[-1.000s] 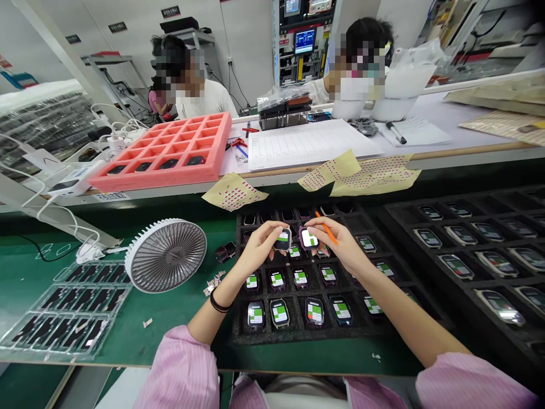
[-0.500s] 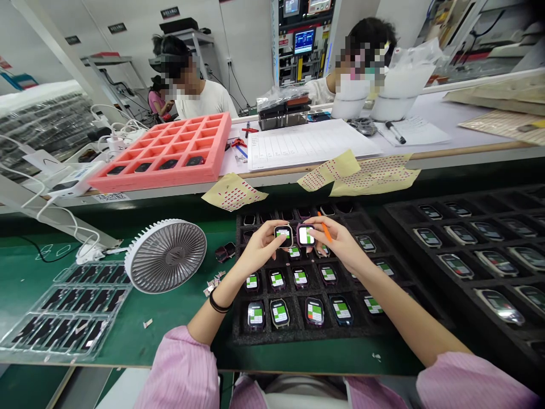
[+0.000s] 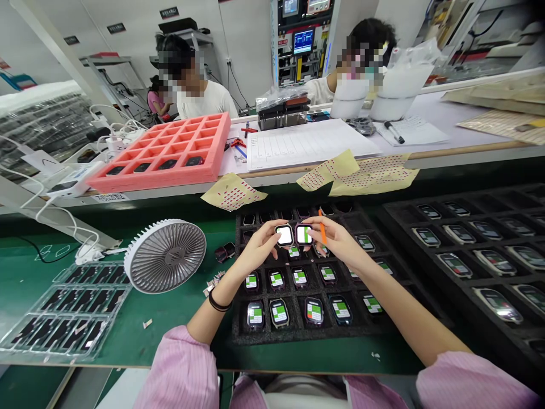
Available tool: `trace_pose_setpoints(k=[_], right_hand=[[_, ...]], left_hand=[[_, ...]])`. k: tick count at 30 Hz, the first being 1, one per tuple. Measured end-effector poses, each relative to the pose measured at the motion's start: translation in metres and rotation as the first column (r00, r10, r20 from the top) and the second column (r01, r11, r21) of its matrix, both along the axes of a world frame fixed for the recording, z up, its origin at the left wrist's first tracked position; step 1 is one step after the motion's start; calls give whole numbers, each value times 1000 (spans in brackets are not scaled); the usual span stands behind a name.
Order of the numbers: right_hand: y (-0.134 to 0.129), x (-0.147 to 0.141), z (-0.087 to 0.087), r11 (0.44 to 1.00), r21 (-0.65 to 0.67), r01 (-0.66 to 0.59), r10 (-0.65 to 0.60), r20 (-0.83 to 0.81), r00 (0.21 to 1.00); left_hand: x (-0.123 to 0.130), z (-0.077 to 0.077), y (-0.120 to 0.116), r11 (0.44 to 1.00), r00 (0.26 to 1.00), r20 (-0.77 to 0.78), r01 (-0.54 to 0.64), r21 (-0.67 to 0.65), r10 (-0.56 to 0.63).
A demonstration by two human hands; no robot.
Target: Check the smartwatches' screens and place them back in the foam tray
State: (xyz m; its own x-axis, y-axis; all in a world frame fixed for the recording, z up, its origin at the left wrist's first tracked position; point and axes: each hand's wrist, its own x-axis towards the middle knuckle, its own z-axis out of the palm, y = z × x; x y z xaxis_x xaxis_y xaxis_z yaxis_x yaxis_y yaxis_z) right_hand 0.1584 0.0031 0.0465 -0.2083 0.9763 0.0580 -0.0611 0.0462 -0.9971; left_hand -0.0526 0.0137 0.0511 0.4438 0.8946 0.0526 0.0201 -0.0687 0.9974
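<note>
Left hand [image 3: 256, 248] is in a small pinch, with its fingers and thumb on the edges of a first smartwatch [image 3: 284, 235]. The right hand [image 3: 338, 241] makes the same narrow pinch on a second smartwatch [image 3: 304, 234]. Holding them by the edges may keep the screens clear. The two watches are just beside each other with their faces up, so it seems both can be seen at once. An orange stick [image 3: 322, 226] pokes up from the right hand, tucked in its fingers, which keeps it close while that hand holds a watch.

Right under the hands lies a black foam tray [image 3: 298, 336] with square holes. More watches with green and white screens sit in it, one to a hole, maybe so they do not rub. Another black tray [image 3: 400, 218] on the right holds more watches.

To the left, a round gray fan [image 3: 165, 255] sits tipped up on the green bench mat [image 3: 170, 335], perhaps to blow air at the person. Farther off, a pink foam tray [image 3: 157, 184] has dark things in its front holes, and a person in a white shirt [image 3: 207, 102] sits across the bench.
</note>
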Motion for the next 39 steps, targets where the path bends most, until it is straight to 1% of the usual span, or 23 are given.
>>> trace_pose_setpoints(k=[3, 7, 15, 20, 22, 25, 29, 31, 34, 39], right_hand=[[0, 2, 1, 999, -7, -34, 34, 35, 999], [0, 2, 2, 998, -25, -60, 61, 33, 998], [-1, -1, 2, 998, -23, 53, -52, 47, 998], [-1, -1, 0, 998, -22, 60, -60, 22, 998], [0, -2, -3, 998, -16, 59, -59, 15, 998], [0, -3, -4, 998, -1, 68, -68, 6, 998], [-2, -2, 1, 998, -10, 65, -65, 25, 998], [-3, -2, 4, 997, -11, 70, -70, 35, 997], [-3, -1, 6, 998, -10, 61, -61, 47, 997], [-2, 1, 3, 1000, -15, -10, 11, 63, 998]], left_hand=[[0, -2, 0, 1000, 1000, 10, 29, 4, -29], [0, -1, 0, 1000, 1000, -16, 9, 9, -9], [2, 3, -1, 996, 994, -48, -94, 7, 94], [3, 2, 0, 991, 988, -69, -136, 8, 136], [3, 1, 1, 992, 990, -72, -124, 2, 124], [2, 1, 1, 997, 995, -69, -75, 2, 75], [-1, 3, 0, 1000, 996, -88, 11, 12, -10], [-2, 3, 0, 1000, 994, -107, 25, 19, -22], [-2, 2, 1, 1000, 994, -108, -8, 22, 11], [0, 1, 3, 995, 992, -81, -101, 9, 101]])
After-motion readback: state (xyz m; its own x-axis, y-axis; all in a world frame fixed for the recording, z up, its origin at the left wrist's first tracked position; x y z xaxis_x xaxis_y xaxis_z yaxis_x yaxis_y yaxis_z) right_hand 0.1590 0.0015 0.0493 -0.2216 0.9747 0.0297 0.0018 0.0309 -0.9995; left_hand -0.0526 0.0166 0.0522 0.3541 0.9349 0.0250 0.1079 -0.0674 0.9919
